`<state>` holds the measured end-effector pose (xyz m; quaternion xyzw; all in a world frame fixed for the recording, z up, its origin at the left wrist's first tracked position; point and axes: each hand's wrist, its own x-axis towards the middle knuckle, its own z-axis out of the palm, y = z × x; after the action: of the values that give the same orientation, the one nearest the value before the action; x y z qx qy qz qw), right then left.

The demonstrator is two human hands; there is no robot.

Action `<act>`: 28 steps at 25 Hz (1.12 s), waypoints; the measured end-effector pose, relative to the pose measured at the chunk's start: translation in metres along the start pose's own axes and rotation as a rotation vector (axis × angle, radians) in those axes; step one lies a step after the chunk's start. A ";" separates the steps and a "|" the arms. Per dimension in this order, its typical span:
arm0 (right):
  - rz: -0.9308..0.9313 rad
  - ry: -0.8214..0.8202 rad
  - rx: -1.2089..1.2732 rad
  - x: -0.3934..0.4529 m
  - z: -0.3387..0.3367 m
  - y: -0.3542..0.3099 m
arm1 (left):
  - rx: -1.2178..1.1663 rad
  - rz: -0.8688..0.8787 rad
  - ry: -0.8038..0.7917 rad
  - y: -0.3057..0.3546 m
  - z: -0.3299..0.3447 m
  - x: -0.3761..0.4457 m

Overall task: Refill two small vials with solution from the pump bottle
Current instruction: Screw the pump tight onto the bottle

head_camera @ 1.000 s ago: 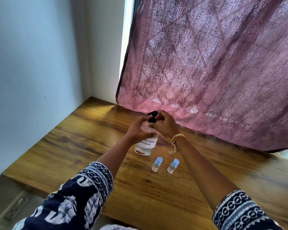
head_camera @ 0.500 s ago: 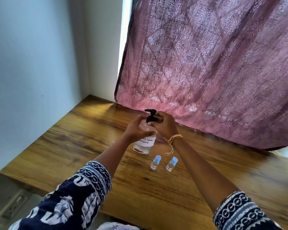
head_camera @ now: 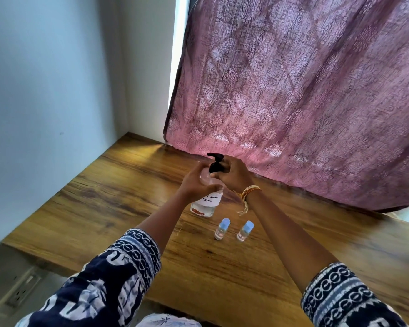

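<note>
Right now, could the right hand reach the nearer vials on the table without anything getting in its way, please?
Probably yes. The right hand grips the pump bottle collar, so it must let go first; both vials stand capped on bare table just below that wrist.

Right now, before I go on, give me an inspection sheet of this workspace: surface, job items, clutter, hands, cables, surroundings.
Surface: wooden table, bare wood around the items.
Job's things: pump bottle upright with a handwritten label, black pump head on top; two small vials, left vial and right vial, upright with blue caps on, side by side, apart from the bottle, on its near side.
Clutter: nothing seen.
Hands: left hand grips the bottle's shoulder; right hand grips the pump collar.
Cables: nothing seen; wall outlet below the table's left edge.
Surroundings: pink patterned curtain behind the table, pale wall to the left.
</note>
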<state>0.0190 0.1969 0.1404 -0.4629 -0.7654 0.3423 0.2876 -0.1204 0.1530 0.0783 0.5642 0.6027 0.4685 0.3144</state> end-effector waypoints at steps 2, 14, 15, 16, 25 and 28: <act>-0.008 0.069 -0.036 -0.001 0.005 0.000 | -0.001 0.010 0.017 -0.001 0.002 -0.001; -0.022 0.032 0.014 -0.020 0.009 0.005 | -0.025 -0.009 -0.071 -0.004 -0.005 0.004; -0.026 0.049 0.028 -0.023 0.009 0.008 | -0.028 -0.008 -0.095 -0.006 -0.006 0.003; -0.010 0.085 0.051 -0.026 0.009 0.011 | -0.033 -0.017 -0.124 -0.009 -0.007 0.001; 0.220 -0.049 -0.216 -0.079 -0.004 0.067 | -0.082 -0.233 -0.203 -0.045 0.004 -0.024; 0.345 0.035 -0.185 -0.084 -0.016 0.083 | -0.026 -0.211 -0.270 -0.041 0.002 -0.022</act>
<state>0.1078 0.1527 0.0741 -0.6176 -0.6976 0.3067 0.1944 -0.1309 0.1352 0.0366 0.5514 0.6049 0.3605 0.4473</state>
